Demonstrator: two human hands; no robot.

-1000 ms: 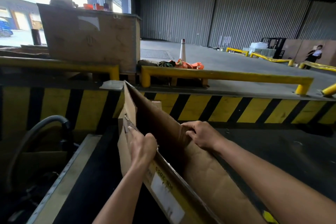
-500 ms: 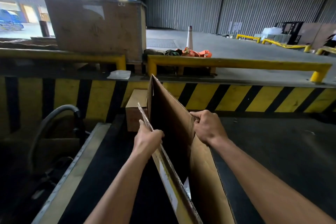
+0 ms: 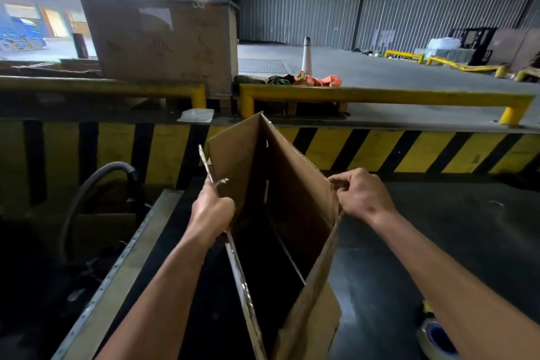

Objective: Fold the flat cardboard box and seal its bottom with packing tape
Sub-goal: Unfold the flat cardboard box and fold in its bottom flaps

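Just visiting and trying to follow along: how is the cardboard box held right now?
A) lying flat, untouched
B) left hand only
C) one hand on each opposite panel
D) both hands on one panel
C: the left hand grips the left panel's edge, the right hand pinches the right panel's edge, and the cardboard box gapes open between them.

We wore the single wide-angle camera on our head; it faced forward and down, close over the cardboard box (image 3: 298,190) at six o'clock, the striped dock wall (image 3: 380,152) at twelve.
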